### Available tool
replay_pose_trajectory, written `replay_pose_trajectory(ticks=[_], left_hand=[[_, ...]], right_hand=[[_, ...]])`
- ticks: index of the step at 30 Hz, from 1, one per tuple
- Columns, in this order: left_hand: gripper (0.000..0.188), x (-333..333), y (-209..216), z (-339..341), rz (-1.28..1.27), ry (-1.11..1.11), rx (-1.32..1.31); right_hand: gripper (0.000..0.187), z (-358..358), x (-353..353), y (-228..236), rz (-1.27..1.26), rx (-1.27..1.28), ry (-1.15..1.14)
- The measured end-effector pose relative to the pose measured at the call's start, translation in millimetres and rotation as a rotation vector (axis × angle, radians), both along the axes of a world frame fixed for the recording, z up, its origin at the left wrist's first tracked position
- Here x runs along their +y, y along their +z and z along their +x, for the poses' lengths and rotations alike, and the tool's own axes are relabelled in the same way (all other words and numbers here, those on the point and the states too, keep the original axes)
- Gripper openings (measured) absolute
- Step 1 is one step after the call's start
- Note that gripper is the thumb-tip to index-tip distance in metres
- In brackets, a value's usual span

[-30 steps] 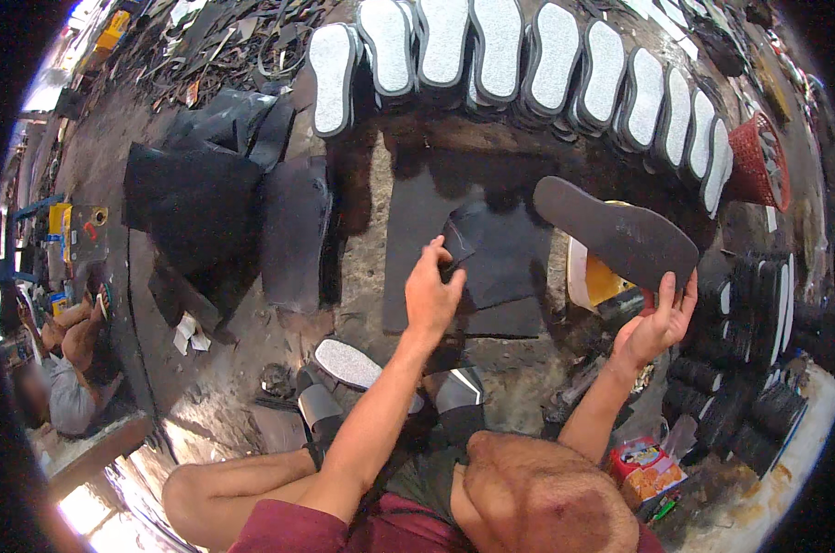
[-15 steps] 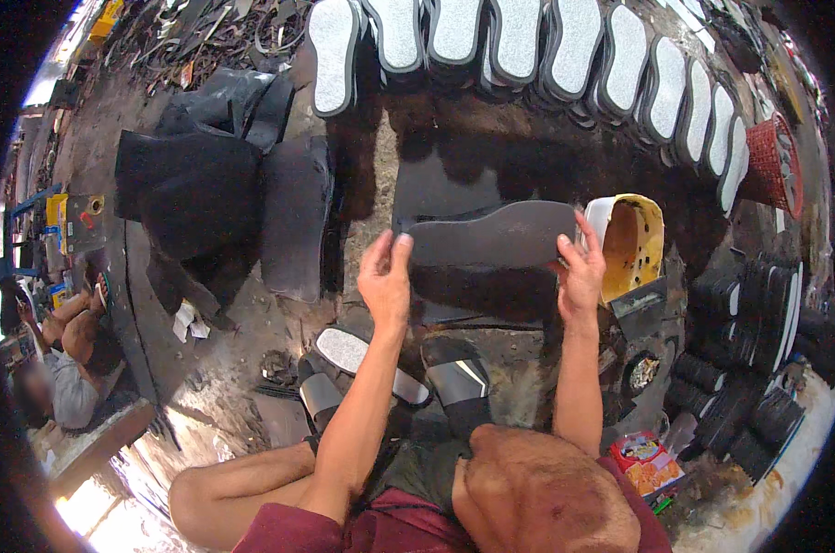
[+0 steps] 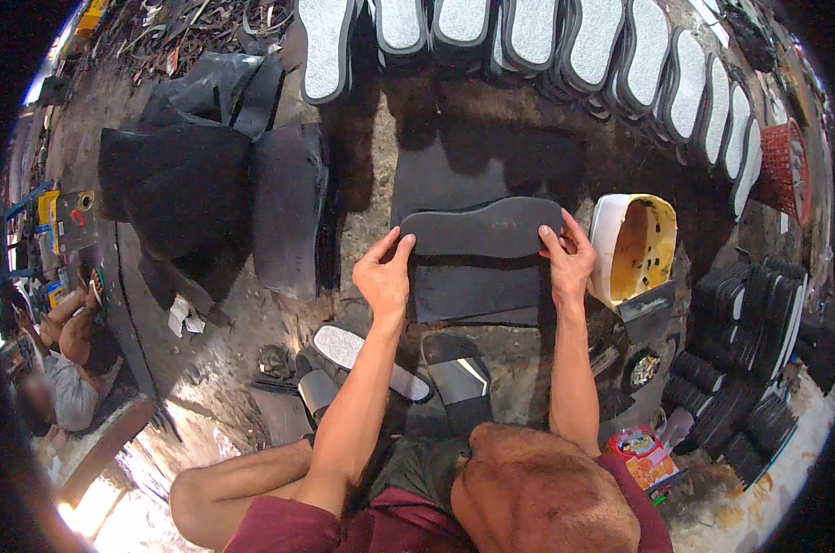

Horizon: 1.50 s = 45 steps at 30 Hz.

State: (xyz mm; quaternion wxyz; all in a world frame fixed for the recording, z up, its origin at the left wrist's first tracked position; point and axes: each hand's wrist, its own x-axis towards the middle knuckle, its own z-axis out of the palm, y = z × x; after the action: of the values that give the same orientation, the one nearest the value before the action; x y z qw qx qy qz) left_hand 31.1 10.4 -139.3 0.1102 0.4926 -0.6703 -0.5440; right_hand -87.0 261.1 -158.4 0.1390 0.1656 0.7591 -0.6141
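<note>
Between my two hands a dark grey shoe sole (image 3: 480, 229) lies crosswise above a black rubber sheet (image 3: 477, 295) on the floor. My left hand (image 3: 384, 269) pinches its left end between thumb and fingers. At the other end, my right hand (image 3: 568, 256) grips the sole's edge the same way. Just right of that hand stands a white tub (image 3: 607, 249) with a yellow-brown, stained inside. A single sole with a pale speckled top (image 3: 342, 347) rests on the floor near my feet, left of my sandal (image 3: 461, 382).
Stacked soles with white tops (image 3: 591, 46) curve along the far side. Black sheets (image 3: 288, 217) are piled at left. A red basket (image 3: 782, 175) and more black sole stacks (image 3: 745, 323) stand at right. Another person (image 3: 67, 387) sits at far left.
My hands have closed in on the sole's two ends, the right one shifting slightly left. The sole looks flatter and steadier. The whole view has shifted a little.
</note>
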Motion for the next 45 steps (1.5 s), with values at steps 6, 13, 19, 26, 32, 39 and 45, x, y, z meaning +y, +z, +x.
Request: replay_pose_trajectory(ticks=[6,13,19,26,32,39,45], left_hand=[[0.039,-1.9,-4.2,-2.7,0.008,0.014,-0.002],[0.036,-3.3,-8.0,-4.2,-0.025,-0.015,-0.048],[0.034,-4.4,-4.4,-9.2,0.058,0.000,-0.048],[0.050,12.0,-1.1,-35.6,-0.724,-0.944,0.099],[0.055,7.5,31.8,-73.7,-0.747,-1.191,-0.214],[0.046,40.5,160.7,-24.3,-0.697,-1.290,-0.186],[0.079,64.7,192.6,16.8,-0.270,-0.144,0.395]], right_hand=[[0.058,-0.3,-1.0,-0.7,0.028,0.018,-0.011],[0.056,1.1,-1.8,-2.9,0.090,0.064,0.005],[0.055,-2.9,-3.2,-2.1,0.122,-0.004,0.002],[0.054,-6.9,-7.7,10.6,0.373,0.046,0.116],[0.045,0.2,-28.3,40.6,0.952,0.467,0.196],[0.078,79.5,-79.5,130.8,-0.494,-0.097,-0.184],[0.054,35.3,-66.7,167.1,-0.836,0.192,-0.132]])
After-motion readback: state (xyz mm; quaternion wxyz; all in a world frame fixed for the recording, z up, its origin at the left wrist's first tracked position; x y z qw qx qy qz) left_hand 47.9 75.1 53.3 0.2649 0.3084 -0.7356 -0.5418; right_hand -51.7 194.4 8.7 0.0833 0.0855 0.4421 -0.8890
